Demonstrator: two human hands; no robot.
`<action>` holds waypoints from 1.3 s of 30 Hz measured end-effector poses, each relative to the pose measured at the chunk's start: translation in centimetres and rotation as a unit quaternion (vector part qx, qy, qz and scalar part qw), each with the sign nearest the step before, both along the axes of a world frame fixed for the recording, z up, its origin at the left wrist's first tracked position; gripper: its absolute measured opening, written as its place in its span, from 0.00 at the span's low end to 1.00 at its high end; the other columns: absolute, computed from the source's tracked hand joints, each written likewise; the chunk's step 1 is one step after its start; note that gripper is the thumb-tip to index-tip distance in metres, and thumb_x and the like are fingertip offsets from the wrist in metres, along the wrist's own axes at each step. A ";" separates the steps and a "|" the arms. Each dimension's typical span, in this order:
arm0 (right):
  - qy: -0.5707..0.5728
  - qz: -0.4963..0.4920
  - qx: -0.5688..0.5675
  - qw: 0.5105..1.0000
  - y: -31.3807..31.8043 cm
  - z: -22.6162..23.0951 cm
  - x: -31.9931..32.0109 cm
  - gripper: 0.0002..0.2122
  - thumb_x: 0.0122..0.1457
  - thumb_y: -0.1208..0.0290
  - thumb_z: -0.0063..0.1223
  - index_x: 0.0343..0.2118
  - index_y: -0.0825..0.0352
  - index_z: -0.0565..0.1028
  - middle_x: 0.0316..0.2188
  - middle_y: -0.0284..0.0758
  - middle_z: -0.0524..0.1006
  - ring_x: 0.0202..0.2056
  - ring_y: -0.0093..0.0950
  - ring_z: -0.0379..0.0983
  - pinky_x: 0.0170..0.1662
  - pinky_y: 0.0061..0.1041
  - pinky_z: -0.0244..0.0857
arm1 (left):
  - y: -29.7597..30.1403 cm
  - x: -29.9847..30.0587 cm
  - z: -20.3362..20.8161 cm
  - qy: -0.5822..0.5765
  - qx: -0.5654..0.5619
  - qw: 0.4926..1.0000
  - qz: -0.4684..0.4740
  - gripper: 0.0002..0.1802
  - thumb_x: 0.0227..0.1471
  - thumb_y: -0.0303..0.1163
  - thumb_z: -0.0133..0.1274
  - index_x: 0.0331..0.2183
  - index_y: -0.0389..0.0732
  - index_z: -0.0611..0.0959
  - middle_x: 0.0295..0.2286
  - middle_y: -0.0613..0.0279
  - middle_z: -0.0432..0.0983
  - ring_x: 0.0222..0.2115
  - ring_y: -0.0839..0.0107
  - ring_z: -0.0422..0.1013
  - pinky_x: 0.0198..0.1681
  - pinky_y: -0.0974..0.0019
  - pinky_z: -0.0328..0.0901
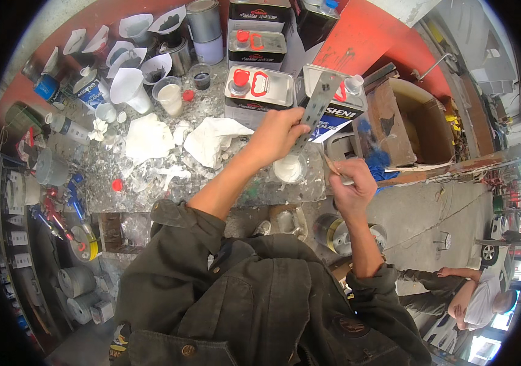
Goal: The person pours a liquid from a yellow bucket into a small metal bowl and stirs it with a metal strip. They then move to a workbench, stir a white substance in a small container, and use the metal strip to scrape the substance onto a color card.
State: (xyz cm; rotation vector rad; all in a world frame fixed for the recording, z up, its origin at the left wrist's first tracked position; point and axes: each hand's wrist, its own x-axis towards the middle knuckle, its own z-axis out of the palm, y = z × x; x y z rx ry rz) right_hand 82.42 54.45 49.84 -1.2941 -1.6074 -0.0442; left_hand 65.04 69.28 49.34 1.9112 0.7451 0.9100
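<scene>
My left hand (277, 135) grips a flat grey metal strip with holes (320, 105), probably a paint mixing ruler. The strip slants up to the right, its lower end above a clear plastic cup (289, 168) of white paint. On the right of the cup, my right hand (354, 185) is closed around a small, thin tan piece (331, 165) whose kind I cannot make out. Behind the strip stands a rectangular blue and white can (341, 116). Left of it is a metal can with a red cap (258, 89).
Crumpled white paper (211, 140) lies on the paint-spattered bench (260, 194). Paper strainers (129, 85), cups and tins crowd its back left. An open cardboard box (422, 116) stands at the right. Spray guns (74, 198) hang at the left. Another person (480, 299) is at the lower right.
</scene>
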 end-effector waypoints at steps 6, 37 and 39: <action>0.078 -0.059 0.000 0.995 0.0 -1.2 -0.4 0.08 0.44 0.88 0.62 0.28 0.69 0.80 0.29 0.36 0.81 0.30 0.27 0.77 0.35 0.24 0.70 | -1.6 -0.4 -3.1 0.032 -0.010 0.999 0.001 0.10 0.55 0.28 0.59 0.30 0.32 0.76 0.23 0.41 0.74 0.26 0.44 0.69 0.29 0.52 0.64; -0.294 0.075 -0.032 0.952 2.9 -2.2 0.3 0.12 0.38 0.78 0.66 0.29 0.62 0.78 0.28 0.28 0.77 0.30 0.28 0.74 0.30 0.27 0.69 | 0.7 1.1 4.1 0.053 -0.002 0.998 0.018 0.11 0.54 0.30 0.58 0.30 0.31 0.78 0.24 0.38 0.76 0.32 0.37 0.73 0.35 0.46 0.66; -0.301 0.083 -0.039 0.949 2.9 -2.7 0.4 0.12 0.38 0.78 0.66 0.29 0.62 0.78 0.28 0.27 0.77 0.29 0.27 0.74 0.29 0.27 0.69 | 0.8 1.1 4.3 0.055 -0.004 0.998 0.022 0.11 0.54 0.30 0.58 0.30 0.31 0.78 0.24 0.38 0.76 0.32 0.37 0.73 0.36 0.46 0.66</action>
